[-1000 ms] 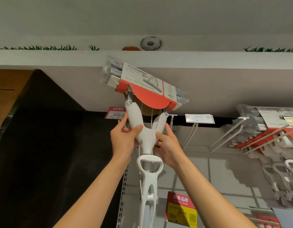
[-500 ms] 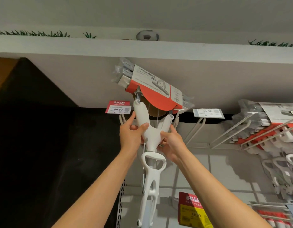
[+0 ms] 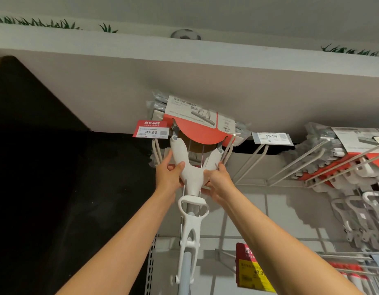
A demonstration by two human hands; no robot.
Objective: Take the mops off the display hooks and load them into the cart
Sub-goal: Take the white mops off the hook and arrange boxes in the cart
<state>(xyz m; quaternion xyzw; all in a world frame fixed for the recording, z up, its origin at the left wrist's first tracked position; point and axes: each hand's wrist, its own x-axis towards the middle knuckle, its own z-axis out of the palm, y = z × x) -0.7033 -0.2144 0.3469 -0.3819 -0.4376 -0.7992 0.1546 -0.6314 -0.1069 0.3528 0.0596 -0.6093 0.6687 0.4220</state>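
A white mop (image 3: 191, 173) with a Y-shaped yoke hangs head-up in front of me, its head wrapped in a red and white card sleeve (image 3: 198, 122). My left hand (image 3: 170, 174) grips the yoke's left arm, thumb across its front. My right hand (image 3: 217, 182) grips the right side of the yoke at the neck. The mop's head sits between the white display hooks (image 3: 228, 150) under the shelf. Its handle runs down between my forearms and out of view. More mops of the same kind (image 3: 352, 167) hang on hooks at the right. No cart is in view.
A grey shelf board (image 3: 184, 67) runs overhead, close above the mop head. Price tags reading 49.90 (image 3: 151, 129) and 59.50 (image 3: 271, 137) hang on hook ends. A dark panel (image 3: 56, 177) fills the left. A red and yellow label (image 3: 251, 268) sits lower right.
Both hands kept their grip on the yoke. The mop head has swung from tilted toward level, and the view has shifted so the mop and hooks sit further right and lower.
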